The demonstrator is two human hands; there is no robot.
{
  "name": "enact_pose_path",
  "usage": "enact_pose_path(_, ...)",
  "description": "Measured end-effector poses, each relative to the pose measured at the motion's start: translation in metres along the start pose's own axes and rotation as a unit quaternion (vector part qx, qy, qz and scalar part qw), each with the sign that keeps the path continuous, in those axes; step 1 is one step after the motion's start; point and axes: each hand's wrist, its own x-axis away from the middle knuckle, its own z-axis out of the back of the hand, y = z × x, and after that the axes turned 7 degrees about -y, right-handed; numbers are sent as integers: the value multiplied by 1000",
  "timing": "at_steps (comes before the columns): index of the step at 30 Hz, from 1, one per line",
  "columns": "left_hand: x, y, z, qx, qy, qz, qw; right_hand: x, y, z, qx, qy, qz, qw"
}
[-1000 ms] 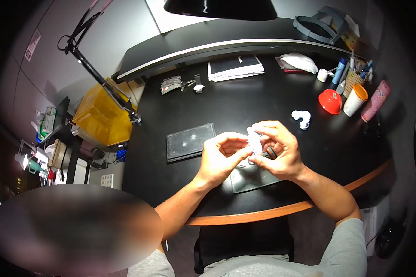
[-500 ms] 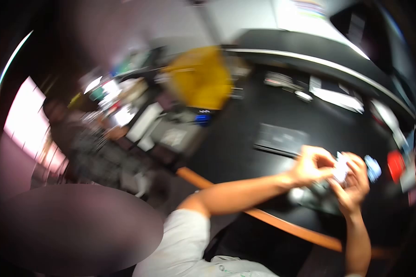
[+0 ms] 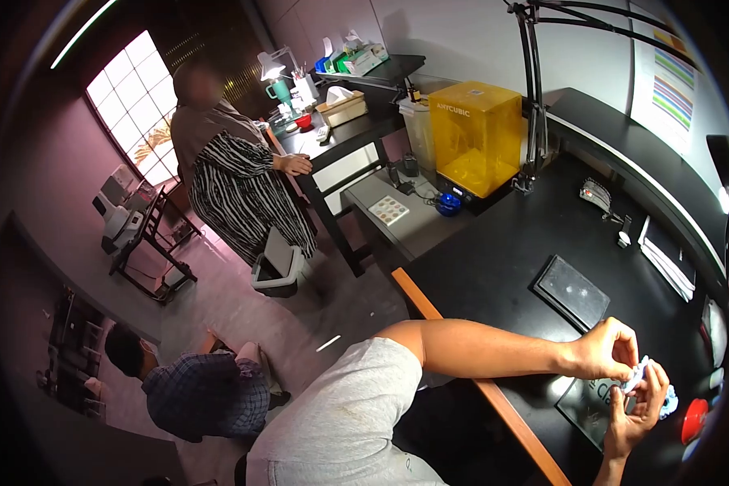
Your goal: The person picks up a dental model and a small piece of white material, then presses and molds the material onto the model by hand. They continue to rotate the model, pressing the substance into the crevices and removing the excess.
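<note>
My left hand (image 3: 601,354) reaches out over the black worktop, its thumb and fingers pinched on a small pale, whitish piece (image 3: 638,376). From the other side my right hand (image 3: 638,413) grips the same piece with curled fingers. Its exact kind is hard to make out, since fingers cover part of it. Under the hands lies a clear sheet with lettering (image 3: 581,411). Light blue crumpled material (image 3: 669,402) shows just beyond my right hand. A flat black box (image 3: 573,293) lies on the worktop, beyond my left forearm.
A red round object (image 3: 694,420) sits at the right. Beyond the worktop's wooden edge (image 3: 514,425) stand a yellow-covered machine (image 3: 478,134) and a black lamp arm (image 3: 533,97). One person stands by another desk (image 3: 381,121); a second person is low at left. A bin (image 3: 279,271) stands on the floor.
The view has swung left and sharpened, so the room and both other people show more clearly. Both my hands keep hold of the pale piece, now lower in the picture.
</note>
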Motion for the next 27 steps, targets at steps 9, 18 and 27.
enact_pose_path(9, -2, -17, 4, 73, -32, 17, 997, -3, -10, 3, 5, 7, 1, 1000)
enact_pose_path(18, 0, -1, 7, 33, -57, 74, 995, -19, -22, -2, 34, 53, 47, 997)
enact_pose_path(27, 1, 2, 7, 24, -63, 73, 995, -20, -24, -3, 18, 49, 43, 998)
